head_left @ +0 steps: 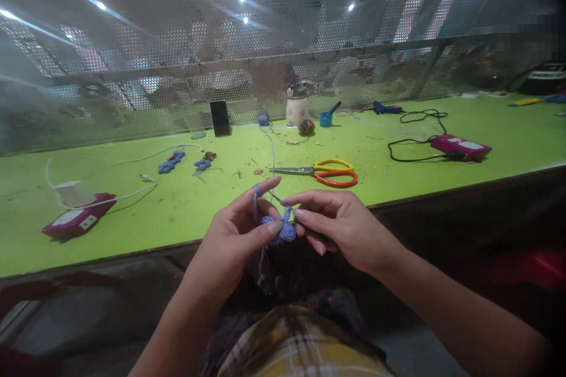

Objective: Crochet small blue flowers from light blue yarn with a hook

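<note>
My left hand (245, 221) pinches a small blue crochet piece (287, 231) between thumb and fingers, just off the table's front edge. Blue yarn (273, 156) wraps round its raised index finger and runs back to a blue yarn ball (263, 120). In my right hand (329, 221) the fingers close on a thin crochet hook (278, 199), whose tip end lies at the top of the blue piece; most of its handle is hidden. A loose yarn tail (262, 268) hangs below the piece. Behind my hands lie scissors (316, 171) with yellow and red handles.
Finished-looking blue crochet pieces (171, 161) lie left on the green table (212, 188). A phone (220, 118), a bottle (296, 105), a dark multicoloured yarn ball (306, 126) and a blue pot (326, 119) stand behind. Purple power strips (461, 147) with cables sit at both sides.
</note>
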A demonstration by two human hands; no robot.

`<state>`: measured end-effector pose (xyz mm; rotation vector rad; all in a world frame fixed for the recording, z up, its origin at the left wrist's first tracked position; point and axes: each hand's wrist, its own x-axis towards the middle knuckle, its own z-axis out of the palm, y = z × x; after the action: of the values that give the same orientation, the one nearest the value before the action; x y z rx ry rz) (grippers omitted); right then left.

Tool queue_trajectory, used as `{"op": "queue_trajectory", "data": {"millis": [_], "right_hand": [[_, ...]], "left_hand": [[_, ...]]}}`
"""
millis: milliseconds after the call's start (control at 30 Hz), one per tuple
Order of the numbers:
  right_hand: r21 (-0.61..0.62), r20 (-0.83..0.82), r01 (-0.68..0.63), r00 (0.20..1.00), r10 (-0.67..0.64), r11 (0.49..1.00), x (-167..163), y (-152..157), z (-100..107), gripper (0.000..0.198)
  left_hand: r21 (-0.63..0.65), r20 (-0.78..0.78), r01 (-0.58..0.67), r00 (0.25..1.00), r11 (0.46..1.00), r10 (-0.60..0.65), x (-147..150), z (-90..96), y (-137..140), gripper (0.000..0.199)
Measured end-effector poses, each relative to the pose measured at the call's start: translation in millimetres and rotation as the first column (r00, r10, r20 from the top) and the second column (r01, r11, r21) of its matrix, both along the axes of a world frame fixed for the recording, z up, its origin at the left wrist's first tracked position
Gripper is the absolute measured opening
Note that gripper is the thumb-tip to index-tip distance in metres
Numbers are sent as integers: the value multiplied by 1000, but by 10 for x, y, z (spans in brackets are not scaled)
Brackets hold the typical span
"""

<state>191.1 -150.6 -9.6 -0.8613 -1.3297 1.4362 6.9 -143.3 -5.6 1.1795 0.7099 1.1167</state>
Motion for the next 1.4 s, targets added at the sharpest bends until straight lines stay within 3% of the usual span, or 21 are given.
{"op": "queue_trajectory", "data": {"millis": [200,300,367,400,467,567,633,700,800,867,967,1033,1167,1400], "right_hand": [[210,246,65,962,-117,976,29,-18,13,27],[459,386,69,883,-269,886,75,-44,82,29],[555,409,45,855,-320,830,104,-58,125,30],[551,407,45,857,-315,833,113,-61,136,29],[440,356,79,899,-255,895,107,-58,125,24],[109,125,102,985,-115,989,46,-36,34,23],[-83,-46,76,996,-80,994,-5,-18,-43,27],[-171,-109,55,991,-75,984,-37,-6,-95,30],[-76,60,51,997,-46,996,-15,-8,-94,25],[146,270,72,956,-110,987,38,-23,-50,22],[512,426,46,853,-300,858,128,-55,23,24],[617,435,13,827,-355,787,168,-76,43,26],[634,409,44,828,-383,772,172,-92,4,31],[489,366,135,865,-343,862,124,-81,-54,27]], "left_hand": [[35,-27,20,999,999,-19,-15,-29,5,55],[28,-35,4,999,1000,-3,-29,-19,5,59],[24,-35,15,999,1000,-14,-32,-15,10,61],[15,-27,18,999,1000,-17,-27,-16,13,62],[-2,11,-3,1000,1000,3,-1,-26,16,62],[29,67,-92,994,995,90,64,-57,4,55],[90,42,-137,990,987,133,106,-77,-16,48],[167,-33,-171,983,971,178,128,-83,-40,43],[260,-126,-170,970,951,208,113,-66,-55,50],[249,-158,-130,972,960,173,82,-47,-37,60],[107,-128,-70,988,992,84,45,-21,17,74],[-4,-33,-44,998,999,43,43,-9,45,82],[-67,95,-60,993,996,66,74,-8,51,85],[16,58,-127,990,992,125,73,-33,31,77]]}}
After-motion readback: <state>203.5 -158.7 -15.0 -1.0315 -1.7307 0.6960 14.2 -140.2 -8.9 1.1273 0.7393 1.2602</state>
